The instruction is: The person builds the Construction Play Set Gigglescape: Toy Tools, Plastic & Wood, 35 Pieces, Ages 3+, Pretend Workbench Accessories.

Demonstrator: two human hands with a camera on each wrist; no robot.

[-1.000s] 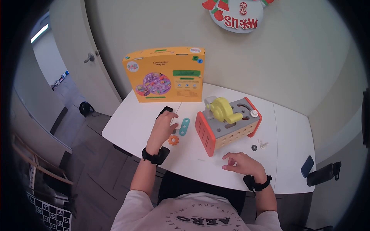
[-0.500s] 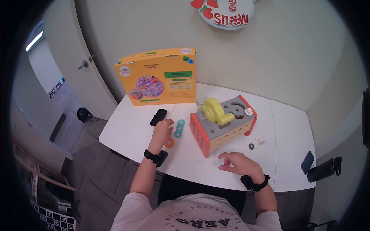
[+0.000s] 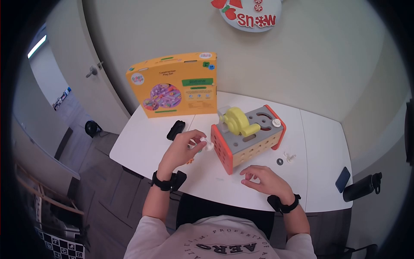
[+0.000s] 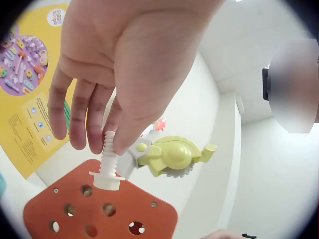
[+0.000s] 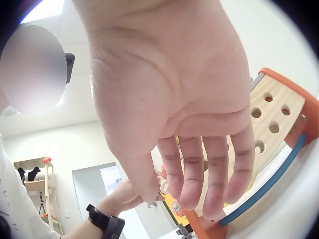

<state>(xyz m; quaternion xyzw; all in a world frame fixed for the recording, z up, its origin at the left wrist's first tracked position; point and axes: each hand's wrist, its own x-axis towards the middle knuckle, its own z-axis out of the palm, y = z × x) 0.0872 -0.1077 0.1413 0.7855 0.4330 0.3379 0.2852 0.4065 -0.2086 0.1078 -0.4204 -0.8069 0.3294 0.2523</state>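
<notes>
My left hand (image 3: 177, 150) pinches a white plastic toy bolt (image 4: 106, 172) by its threaded end, between thumb and fingertips. In the left wrist view the bolt's head points down, in front of the toy workbench's orange end panel (image 4: 164, 215) with its round holes. Nearer the table's front edge, my right hand (image 3: 268, 182) has loosely bent fingers and holds nothing. Before it stands the toy workbench (image 3: 254, 152), with a grey top and a wooden side. On the top sit a yellow-green toy circular saw (image 3: 236, 121) and a white knob-like piece (image 3: 276, 123).
An orange gear (image 3: 190, 161) shows partly beside my left hand. A black case-like object (image 3: 176, 130) lies behind it, before the yellow box (image 3: 172, 86). Right of the workbench are a grey ring (image 3: 280, 162) and small white pieces (image 3: 289, 156). A phone (image 3: 343, 179) and black bottle (image 3: 362, 187) are farther right.
My left hand has come up from beside the teal strip and moved right, now with the white bolt pinched in it. My right hand has stayed nearly in place.
</notes>
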